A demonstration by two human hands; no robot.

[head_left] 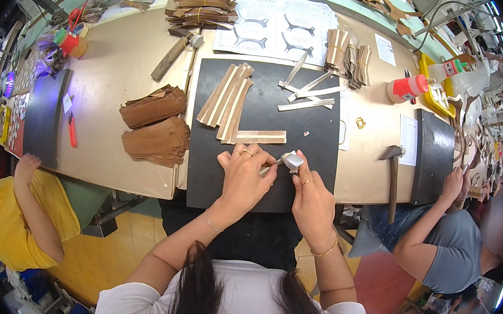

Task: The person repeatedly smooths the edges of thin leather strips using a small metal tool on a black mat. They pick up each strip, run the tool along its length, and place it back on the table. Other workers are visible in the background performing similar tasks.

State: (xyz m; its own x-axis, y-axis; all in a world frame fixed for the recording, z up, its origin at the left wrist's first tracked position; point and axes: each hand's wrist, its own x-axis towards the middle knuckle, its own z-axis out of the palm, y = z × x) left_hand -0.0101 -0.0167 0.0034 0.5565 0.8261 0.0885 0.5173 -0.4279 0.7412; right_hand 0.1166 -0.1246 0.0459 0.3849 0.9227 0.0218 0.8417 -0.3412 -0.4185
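Left hand [243,174] fingers grip slim metal tool [268,168]; right hand [311,197] fingers pinch small pale folded strip [292,160]. Risk: tool slips toward 3 o'clock, nicking right fingers.

The person wears a white short-sleeved top and dark trousers, with long dark hair falling forward. The left hand [242,177] carries gold rings and a thin wrist chain; the right hand [311,200] a ring and beaded bracelet.

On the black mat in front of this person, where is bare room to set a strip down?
The black mat is bare at its right side, below the pale strips and right of the flat strip. Its lower left corner is also bare. The upper left is crowded by the fanned tan strips.
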